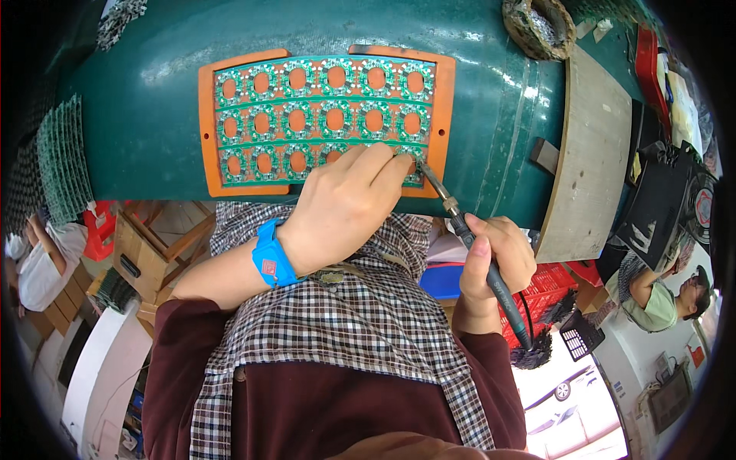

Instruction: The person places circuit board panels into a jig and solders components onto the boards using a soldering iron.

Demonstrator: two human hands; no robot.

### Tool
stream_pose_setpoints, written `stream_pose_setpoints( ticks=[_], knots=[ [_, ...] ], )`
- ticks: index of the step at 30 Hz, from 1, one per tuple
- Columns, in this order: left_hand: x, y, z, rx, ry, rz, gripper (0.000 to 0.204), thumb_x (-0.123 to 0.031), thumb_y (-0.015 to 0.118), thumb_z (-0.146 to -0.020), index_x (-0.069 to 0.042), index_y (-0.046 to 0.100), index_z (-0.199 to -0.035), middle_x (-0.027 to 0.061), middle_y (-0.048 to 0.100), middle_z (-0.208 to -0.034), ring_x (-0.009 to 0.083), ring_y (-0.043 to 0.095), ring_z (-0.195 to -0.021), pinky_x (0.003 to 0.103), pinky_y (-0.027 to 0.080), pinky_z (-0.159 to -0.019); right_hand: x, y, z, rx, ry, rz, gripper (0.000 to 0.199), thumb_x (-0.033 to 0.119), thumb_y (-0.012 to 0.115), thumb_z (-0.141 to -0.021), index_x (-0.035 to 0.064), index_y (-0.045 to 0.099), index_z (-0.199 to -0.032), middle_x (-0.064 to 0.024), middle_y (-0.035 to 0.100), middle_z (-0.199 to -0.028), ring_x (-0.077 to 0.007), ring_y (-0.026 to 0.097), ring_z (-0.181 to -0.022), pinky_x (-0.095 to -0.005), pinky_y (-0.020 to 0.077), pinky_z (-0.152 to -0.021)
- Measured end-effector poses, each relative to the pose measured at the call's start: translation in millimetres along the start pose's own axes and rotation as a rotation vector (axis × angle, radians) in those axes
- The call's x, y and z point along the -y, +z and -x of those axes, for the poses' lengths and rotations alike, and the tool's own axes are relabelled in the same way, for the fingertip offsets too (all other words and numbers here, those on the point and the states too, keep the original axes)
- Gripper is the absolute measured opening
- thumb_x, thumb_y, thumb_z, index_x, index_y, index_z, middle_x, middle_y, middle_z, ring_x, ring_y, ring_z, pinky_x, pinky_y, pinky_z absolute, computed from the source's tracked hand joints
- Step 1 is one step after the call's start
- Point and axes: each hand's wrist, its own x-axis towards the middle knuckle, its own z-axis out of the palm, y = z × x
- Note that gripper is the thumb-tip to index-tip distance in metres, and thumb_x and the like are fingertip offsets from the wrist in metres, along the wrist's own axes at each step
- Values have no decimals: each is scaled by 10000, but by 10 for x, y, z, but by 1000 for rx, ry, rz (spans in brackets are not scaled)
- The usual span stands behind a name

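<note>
A shirt [330, 406] lies behind the right hand [502, 261], fingers wrapping a likely light iron's [463, 228] safer handle [507, 300]; the left hand [345, 199], hold unclear, bends over fragile-looking boards [335, 99].

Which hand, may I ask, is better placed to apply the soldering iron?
Probably the right hand: it grips the soldering iron, while the left hand covers part of the circuit-board panel, close to the iron's tip.
</note>
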Motion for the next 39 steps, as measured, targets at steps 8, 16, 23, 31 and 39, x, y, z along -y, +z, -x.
stream_pose_setpoints(
  ticks=[8,16,23,31,39],
  knots=[
    [-8,-108,50,0,-66,22,214,23,637,-760,-21,620,-968,79,530,-777,229,575,-654,336,469,-550,17,-25,82,-79,-10,-66,148,85,585,-739,-40,656,-777,-116,581,-587,-239,584,-494,-310,473,-493],
    [50,-44,100,-23,-16,-17,183,-21,643,-719,-47,585,-891,64,533,-814,211,584,-635,322,485,-519,-47,96,64,-20,-46,-85,150,83,586,-731,-47,652,-764,-115,580,-588,-231,580,-489,-309,478,-482],
    [10,-162,14,-38,-30,-41,164,-6,667,-725,-40,647,-884,60,544,-739,209,574,-623,321,460,-528,-57,52,50,-90,-17,-112,154,83,592,-759,-52,651,-804,-123,594,-611,-239,588,-512,-310,484,-514],
    [89,-124,-143,-118,-102,-68,199,-16,670,-724,-50,648,-919,58,548,-717,229,574,-626,334,464,-536,-47,148,-175,-2,10,-96,137,50,617,-770,-59,650,-846,-129,610,-639,-238,598,-525,-306,477,-504],
    [102,-237,-183,-77,-47,-84,207,-18,670,-735,-59,654,-937,49,552,-713,207,564,-623,318,437,-521,-58,121,-211,5,19,-91,151,62,617,-774,-52,657,-865,-127,609,-638,-241,602,-534,-304,482,-514]
  ],
)
